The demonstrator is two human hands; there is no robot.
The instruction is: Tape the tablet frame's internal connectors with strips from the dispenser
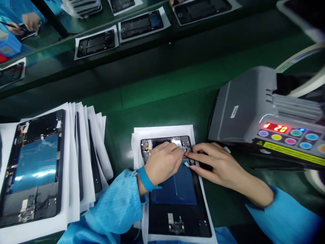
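Note:
An open tablet (175,210) with its inner parts bare lies on white paper sheets (162,130) in front of me. My left hand (165,159), with a blue band at the wrist, is closed over the tablet's upper part. Its fingertips pinch near the upper right corner, and what they hold, if anything, is hidden. From the right, my right hand (218,162) reaches over the tablet's edge with fingers stretched and apart. Its index fingertip nearly meets the left fingers. A small white strip (187,164) shows by its thumb.
Left of me stands a stack of open tablets (38,162) interleaved with white paper. A grey tape dispenser (243,105) with a lit red display is at the right. Across the back, a dark conveyor belt (142,51) carries several tablets; another person's hands (30,22) work beyond it.

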